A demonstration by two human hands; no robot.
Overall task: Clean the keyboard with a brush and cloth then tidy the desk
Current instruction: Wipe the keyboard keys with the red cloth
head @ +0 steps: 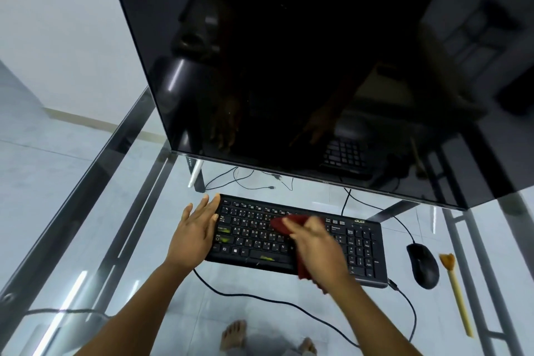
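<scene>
A black keyboard (251,235) lies on the glass desk (161,292) in front of the monitor. My left hand (196,231) rests flat with straight fingers against the keyboard's left end. My right hand (318,246) grips a dark red cloth (281,224) over the middle keys; the hand and cloth are motion-blurred. More of the cloth hangs below my wrist. A brush (455,289) with a long yellow handle and tan bristles lies on the desk at the far right, untouched.
A large dark monitor (303,66) looms over the back of the desk. A black mouse (423,264) sits between keyboard and brush. Cables (260,296) run across the glass. Bare feet (234,335) show on the floor through the desk.
</scene>
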